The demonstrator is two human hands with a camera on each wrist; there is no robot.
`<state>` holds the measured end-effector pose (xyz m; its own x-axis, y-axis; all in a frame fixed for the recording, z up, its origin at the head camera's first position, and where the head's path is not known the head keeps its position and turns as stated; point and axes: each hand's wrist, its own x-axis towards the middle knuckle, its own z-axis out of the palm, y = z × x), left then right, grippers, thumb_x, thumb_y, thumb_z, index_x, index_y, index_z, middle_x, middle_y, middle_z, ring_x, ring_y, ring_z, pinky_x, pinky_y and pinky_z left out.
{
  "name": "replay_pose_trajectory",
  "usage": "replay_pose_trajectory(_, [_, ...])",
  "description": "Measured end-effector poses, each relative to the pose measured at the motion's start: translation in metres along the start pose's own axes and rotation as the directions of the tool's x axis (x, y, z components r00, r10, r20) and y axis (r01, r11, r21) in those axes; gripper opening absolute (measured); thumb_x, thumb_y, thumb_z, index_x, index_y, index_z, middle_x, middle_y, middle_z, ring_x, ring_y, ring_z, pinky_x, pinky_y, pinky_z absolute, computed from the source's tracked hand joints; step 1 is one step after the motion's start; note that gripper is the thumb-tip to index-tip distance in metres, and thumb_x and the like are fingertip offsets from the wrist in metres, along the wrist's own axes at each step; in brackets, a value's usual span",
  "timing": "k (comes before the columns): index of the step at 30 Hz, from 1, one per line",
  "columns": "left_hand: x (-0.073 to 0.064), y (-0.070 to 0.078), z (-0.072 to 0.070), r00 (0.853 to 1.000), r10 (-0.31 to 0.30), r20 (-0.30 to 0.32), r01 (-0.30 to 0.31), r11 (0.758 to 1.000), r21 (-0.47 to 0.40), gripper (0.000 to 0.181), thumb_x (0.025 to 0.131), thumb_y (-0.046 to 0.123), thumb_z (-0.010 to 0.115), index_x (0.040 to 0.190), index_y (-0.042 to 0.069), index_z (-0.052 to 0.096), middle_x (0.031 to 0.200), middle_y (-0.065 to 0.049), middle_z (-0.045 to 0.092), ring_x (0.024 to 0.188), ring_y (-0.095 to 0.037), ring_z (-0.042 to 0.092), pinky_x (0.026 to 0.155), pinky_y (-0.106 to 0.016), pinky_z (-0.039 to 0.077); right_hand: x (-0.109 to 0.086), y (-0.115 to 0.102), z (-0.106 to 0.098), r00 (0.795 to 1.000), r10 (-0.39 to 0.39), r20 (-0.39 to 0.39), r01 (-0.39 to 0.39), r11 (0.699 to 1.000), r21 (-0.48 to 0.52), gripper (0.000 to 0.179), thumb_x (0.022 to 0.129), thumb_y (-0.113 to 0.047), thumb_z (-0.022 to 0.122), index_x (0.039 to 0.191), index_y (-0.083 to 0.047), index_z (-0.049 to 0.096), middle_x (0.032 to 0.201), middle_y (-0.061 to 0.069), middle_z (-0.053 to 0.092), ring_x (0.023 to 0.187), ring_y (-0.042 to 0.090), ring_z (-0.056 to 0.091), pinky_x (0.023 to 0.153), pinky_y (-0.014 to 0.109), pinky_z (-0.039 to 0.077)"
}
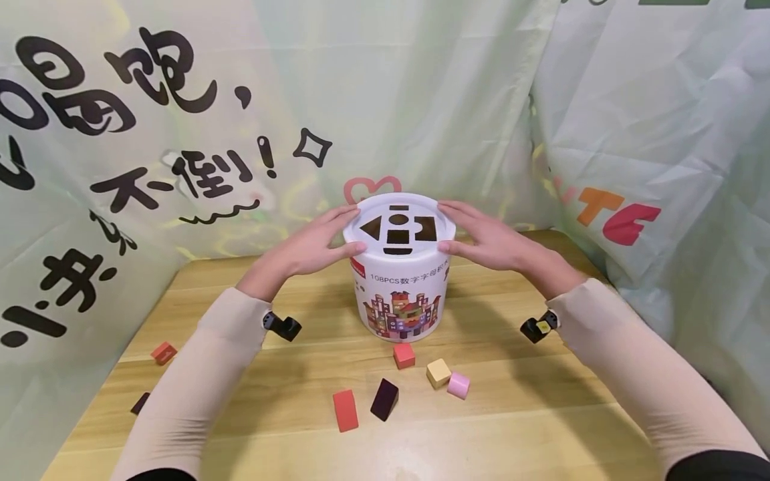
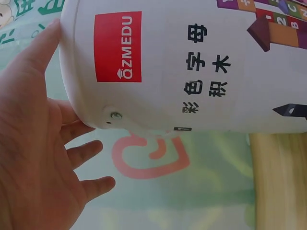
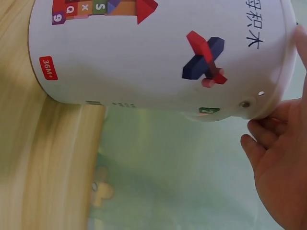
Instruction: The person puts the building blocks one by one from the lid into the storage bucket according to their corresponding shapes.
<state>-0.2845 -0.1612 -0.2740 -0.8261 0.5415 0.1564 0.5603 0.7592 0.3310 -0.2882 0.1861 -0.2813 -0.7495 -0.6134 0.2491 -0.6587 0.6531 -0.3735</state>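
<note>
A white round bucket [image 1: 402, 286] of toy blocks, printed with coloured blocks and lettering, stands upright on the wooden table. Its white lid [image 1: 422, 248] has several shaped holes. With thumb at the front and fingers farther back, my left hand [image 1: 319, 242] holds the lid's left rim. My right hand [image 1: 490, 239] grips the opposite side in the same way. Up close in the left wrist view, some fingers [image 2: 91, 152] curve beneath the rim beside the bucket wall. The right wrist view has curled fingers [image 3: 261, 136] at the lid edge.
In front of the bucket lie a red cube [image 1: 404, 356], a yellow cube [image 1: 438, 373], a pink cylinder [image 1: 458, 385], a dark wedge-like block [image 1: 385, 399] and a red block [image 1: 345, 410]. An orange-red block [image 1: 164, 353] and a dark block [image 1: 140, 403] lie far left. Printed curtains [image 1: 421, 87] surround the table.
</note>
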Motion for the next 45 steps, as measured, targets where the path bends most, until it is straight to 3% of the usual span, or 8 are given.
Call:
replay_pose_trajectory(7, [-0.016,0.001,-0.009,0.999,-0.015,-0.041,0.013,0.999,-0.038,0.094,0.086,0.067,0.058,0.156,0.013,0.025,0.156,-0.01,0.027,0.141,-0.029,0.029,0.112,-0.053,0.028,0.011,0.0,0.01,0.996,-0.085,-0.018,0.086,0.994,0.064,0.086,0.093,-0.062,0.051,0.157,-0.012,0.021,0.162,0.008,0.018,0.144,0.035,0.022,0.109,0.064,0.024])
replay_pose_trajectory(10, [-0.019,0.0,-0.012,0.999,-0.005,-0.033,0.003,0.999,-0.049,0.096,0.086,0.064,0.062,0.157,0.013,0.022,0.157,-0.011,0.025,0.142,-0.03,0.026,0.112,-0.055,0.026,0.014,-0.002,0.012,0.996,-0.089,-0.002,0.089,0.993,0.08,0.088,0.092,-0.065,0.049,0.158,-0.015,0.02,0.162,0.005,0.016,0.144,0.035,0.022,0.108,0.065,0.025])
replay_pose_trajectory(15, [-0.021,-0.003,-0.013,0.999,-0.013,0.031,0.015,0.999,-0.049,0.098,0.088,0.062,0.06,0.157,0.008,0.017,0.162,-0.012,0.014,0.147,-0.031,0.013,0.114,-0.057,0.019,0.016,-0.004,0.015,0.996,-0.081,0.021,0.079,0.992,0.103,0.091,0.091,-0.069,0.047,0.158,-0.016,0.018,0.163,0.003,0.013,0.144,0.036,0.022,0.107,0.066,0.025])
replay_pose_trajectory(18, [-0.025,-0.003,-0.013,0.999,-0.024,0.048,0.027,0.998,-0.053,0.098,0.088,0.063,0.059,0.157,0.007,0.017,0.162,-0.011,0.013,0.147,-0.031,0.012,0.114,-0.057,0.019,0.015,-0.007,0.015,0.997,-0.077,0.018,0.075,0.991,0.109,0.09,0.091,-0.068,0.049,0.158,-0.016,0.019,0.163,0.004,0.014,0.144,0.035,0.021,0.108,0.066,0.025])
replay_pose_trajectory(25, [-0.026,-0.001,-0.013,1.0,-0.016,-0.007,0.016,0.998,-0.066,0.098,0.087,0.065,0.059,0.155,0.004,0.023,0.161,-0.011,0.017,0.145,-0.031,0.02,0.114,-0.055,0.023,0.008,-0.012,0.017,0.994,-0.08,-0.08,0.086,0.993,0.075,0.075,0.096,-0.051,0.054,0.155,-0.012,0.029,0.159,0.009,0.026,0.143,0.034,0.026,0.11,0.061,0.026])
replay_pose_trajectory(31, [-0.031,-0.003,-0.011,1.0,-0.017,-0.026,0.016,0.998,-0.057,0.094,0.089,0.064,0.056,0.154,0.004,0.027,0.159,-0.012,0.022,0.144,-0.03,0.023,0.114,-0.054,0.024,0.002,-0.015,0.019,0.992,-0.107,-0.07,0.111,0.993,0.049,0.073,0.097,-0.049,0.054,0.154,-0.01,0.03,0.159,0.009,0.027,0.142,0.035,0.028,0.111,0.059,0.027])
replay_pose_trajectory(40, [-0.034,-0.004,-0.01,0.999,-0.042,0.015,0.043,0.997,-0.062,0.095,0.088,0.069,0.052,0.159,0.019,0.013,0.164,0.003,0.005,0.149,-0.024,0.007,0.114,-0.059,0.017,-0.007,-0.021,0.014,0.993,-0.09,-0.082,0.094,0.995,0.042,0.074,0.097,-0.047,0.057,0.155,-0.012,0.029,0.159,0.007,0.026,0.142,0.034,0.027,0.11,0.06,0.026])
replay_pose_trajectory(45, [-0.036,-0.004,-0.008,0.998,-0.068,0.013,0.069,0.996,-0.055,0.095,0.087,0.071,0.052,0.158,0.019,0.015,0.164,0.002,0.008,0.148,-0.024,0.01,0.113,-0.059,0.019,-0.02,-0.02,0.02,0.991,-0.075,-0.115,0.082,0.995,0.061,0.072,0.097,-0.041,0.06,0.155,-0.013,0.028,0.158,0.009,0.028,0.141,0.033,0.029,0.111,0.059,0.027])
